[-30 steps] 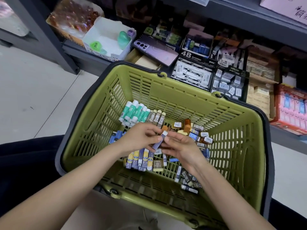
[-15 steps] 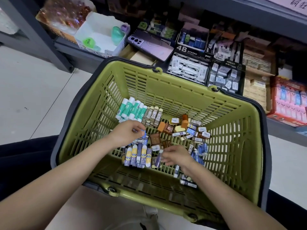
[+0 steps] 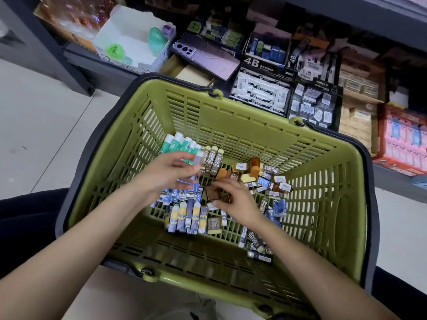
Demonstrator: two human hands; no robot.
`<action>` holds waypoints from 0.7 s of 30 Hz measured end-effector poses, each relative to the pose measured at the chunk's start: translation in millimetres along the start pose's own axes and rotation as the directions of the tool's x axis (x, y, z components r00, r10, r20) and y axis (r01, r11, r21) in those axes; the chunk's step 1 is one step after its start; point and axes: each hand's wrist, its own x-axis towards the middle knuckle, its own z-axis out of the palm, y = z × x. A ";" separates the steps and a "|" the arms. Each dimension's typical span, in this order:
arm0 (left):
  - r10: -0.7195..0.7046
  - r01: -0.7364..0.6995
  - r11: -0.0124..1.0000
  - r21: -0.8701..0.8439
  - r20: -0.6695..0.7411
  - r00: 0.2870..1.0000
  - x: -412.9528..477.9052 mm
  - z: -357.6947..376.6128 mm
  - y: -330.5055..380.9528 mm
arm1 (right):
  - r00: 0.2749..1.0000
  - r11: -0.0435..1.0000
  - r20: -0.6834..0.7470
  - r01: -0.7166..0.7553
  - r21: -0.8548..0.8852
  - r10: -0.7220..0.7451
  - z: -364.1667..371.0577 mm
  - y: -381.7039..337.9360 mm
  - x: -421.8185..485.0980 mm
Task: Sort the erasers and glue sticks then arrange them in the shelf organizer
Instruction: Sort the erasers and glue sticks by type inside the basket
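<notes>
Reaching into your green basket (image 3: 231, 116), left hand (image 3: 169, 174) curled round a pale stick (image 3: 196, 161) near the far-left corner, right hand (image 3: 235, 200) pinching a brown eraser (image 3: 212, 193) mid-floor.

1. Left forearm (image 3: 92, 227) enters over the near-left rim of the basket (image 3: 242, 125), angled toward its centre.
2. Left hand (image 3: 171, 174) is over the basket floor, left of centre, back up and motion-blurred. Its fingertips pinch a pale stick (image 3: 196, 163).
3. Right forearm (image 3: 300, 262) enters over the near-right rim of the basket.
4. Right hand (image 3: 235, 199) is at the centre of the basket floor, just beside the left hand but apart from it. Its fingers curl down and grip a brown eraser (image 3: 213, 192).
</notes>
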 end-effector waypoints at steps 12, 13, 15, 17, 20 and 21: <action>0.005 -0.006 1.000 -0.028 -0.042 0.999 2.2 0.2 1.9 | 0.996 0.942 0.080 -0.002 -0.336 0.031 -6.6 44.7 -4.5; 0.001 -0.003 1.000 -0.030 -0.041 0.999 2.2 0.6 2.0 | 0.992 0.923 0.076 -0.062 -0.380 0.098 -13.1 43.6 -4.9; 0.001 -0.002 1.000 -0.026 -0.028 1.000 1.8 1.0 1.8 | 0.988 0.836 0.010 -0.126 -0.534 0.155 -18.3 34.2 -3.9; 0.000 0.000 1.000 -0.032 -0.016 1.000 1.2 0.8 1.6 | 0.996 0.796 -0.031 -0.089 -0.599 0.087 -13.0 21.8 -6.6; -0.001 0.000 0.999 -0.045 -0.016 1.000 1.4 1.1 2.1 | 0.991 0.862 0.130 0.046 -0.504 0.023 5.5 12.4 -18.8; 0.000 -0.001 0.999 -0.043 -0.017 1.000 1.5 1.9 2.1 | 0.984 0.851 0.179 0.078 -0.519 0.019 11.4 11.3 -20.4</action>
